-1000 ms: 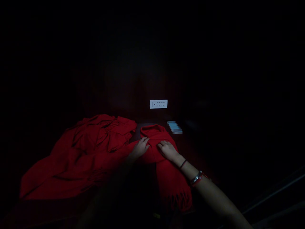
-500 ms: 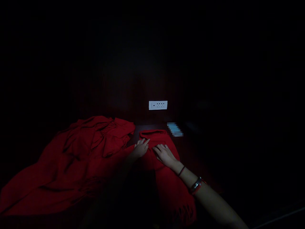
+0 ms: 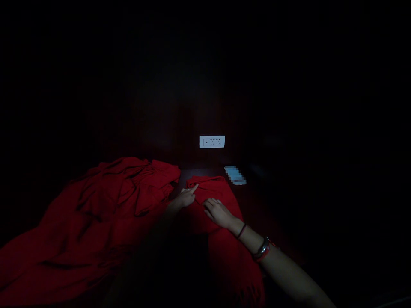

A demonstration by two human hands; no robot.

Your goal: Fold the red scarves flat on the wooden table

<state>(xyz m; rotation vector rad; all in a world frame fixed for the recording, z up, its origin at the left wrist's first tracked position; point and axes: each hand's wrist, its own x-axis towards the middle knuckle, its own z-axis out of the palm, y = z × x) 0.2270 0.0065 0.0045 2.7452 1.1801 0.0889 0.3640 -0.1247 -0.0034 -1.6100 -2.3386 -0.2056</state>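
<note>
A red fringed scarf (image 3: pixel 229 246) lies in front of me, its far end folded over and creased, its fringe hanging toward me. At the left edge of that fold is my left hand (image 3: pixel 185 198), index finger stretched along the cloth and the other fingers curled in on it. A ring shows on this hand. My right hand (image 3: pixel 219 213) rests on top of the scarf, fingers slightly bent and apart, palm down. The undersides of both hands are hidden. Left of them, a large crumpled heap of red cloth (image 3: pixel 105 205) with fringes spreads out.
A phone-like flat object (image 3: pixel 235 175), blurred by pixels, lies on the dark surface right of the scarf. A white socket panel (image 3: pixel 212 142) is set in the dark wall behind. Most of the surroundings are too dark to make out.
The scarf's far fold has gone from flat and straight to creased and drawn leftward. My left hand has shifted slightly left; my right hand has slid a little toward me.
</note>
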